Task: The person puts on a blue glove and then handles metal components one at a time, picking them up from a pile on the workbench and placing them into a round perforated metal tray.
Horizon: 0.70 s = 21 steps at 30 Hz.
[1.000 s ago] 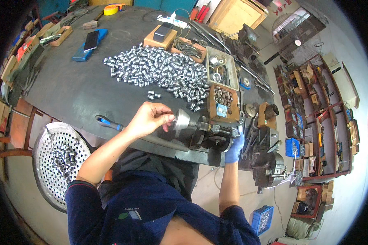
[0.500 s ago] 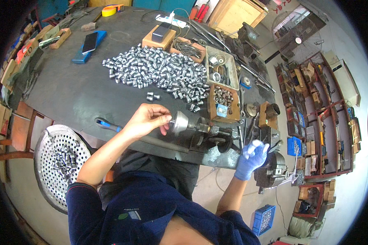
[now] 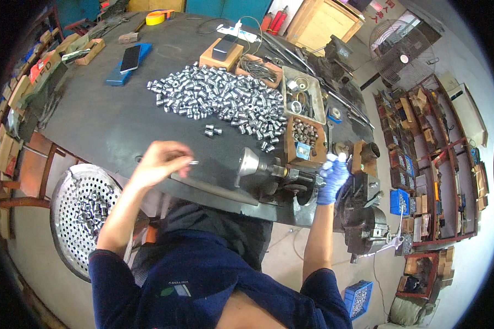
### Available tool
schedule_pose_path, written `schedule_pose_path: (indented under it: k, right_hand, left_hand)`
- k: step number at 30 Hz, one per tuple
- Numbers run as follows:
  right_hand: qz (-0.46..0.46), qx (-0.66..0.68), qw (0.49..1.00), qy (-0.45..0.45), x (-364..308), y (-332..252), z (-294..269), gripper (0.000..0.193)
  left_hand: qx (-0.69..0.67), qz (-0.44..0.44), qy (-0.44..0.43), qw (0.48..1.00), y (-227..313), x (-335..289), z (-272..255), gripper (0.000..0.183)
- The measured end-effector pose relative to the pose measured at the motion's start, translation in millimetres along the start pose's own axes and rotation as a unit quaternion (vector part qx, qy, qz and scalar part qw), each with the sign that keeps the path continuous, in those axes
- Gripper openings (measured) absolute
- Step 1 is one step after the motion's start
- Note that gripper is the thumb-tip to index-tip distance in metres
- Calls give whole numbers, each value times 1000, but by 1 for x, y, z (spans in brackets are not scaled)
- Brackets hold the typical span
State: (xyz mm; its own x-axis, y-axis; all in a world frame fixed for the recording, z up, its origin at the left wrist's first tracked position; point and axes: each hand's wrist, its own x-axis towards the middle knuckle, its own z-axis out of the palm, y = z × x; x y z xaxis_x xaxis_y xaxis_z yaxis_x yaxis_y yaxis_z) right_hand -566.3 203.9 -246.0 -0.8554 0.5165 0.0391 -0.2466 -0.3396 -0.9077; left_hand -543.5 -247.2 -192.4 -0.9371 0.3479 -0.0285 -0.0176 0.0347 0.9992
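Note:
My bare left hand (image 3: 162,163) is over the near edge of the dark table, its fingertips pinched on a small shiny metal part (image 3: 194,162). To the right of that hand is the cone-shaped metal head (image 3: 248,162) of a bench-mounted spindle device (image 3: 296,176); the hand is apart from it. My right hand (image 3: 335,178), in a blue glove with pale fingertips, is at the device's right end with fingers curled in. What those fingers hold, if anything, is hidden. A large pile of short metal sleeves (image 3: 219,98) covers the table beyond, with a few loose sleeves (image 3: 213,130) nearer me.
A perforated metal tray (image 3: 63,219) holding several metal sleeves stands at lower left. A cardboard box (image 3: 291,156) of parts and a plastic tray (image 3: 315,112) sit behind the device. A vise (image 3: 368,227) is at the right edge; a blue crate (image 3: 358,299) stands on the floor.
My left hand has drawn away leftward from the cone-shaped head, a small metal part now showing at its fingertips. My right hand has moved up and slightly left, toward the device.

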Motion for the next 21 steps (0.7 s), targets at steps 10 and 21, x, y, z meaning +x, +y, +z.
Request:
schedule_pose_path:
  k: [10, 21]
  right_hand:
    - [-137, 117, 975, -132, -94, -45, -18, 45]
    - [63, 77, 993, 58, -76, 29, -30, 31]
  left_hand:
    - [340, -167, 282, 882, -62, -186, -136, 16]
    - [475, 131, 100, 865, -46, 34, -14, 25]
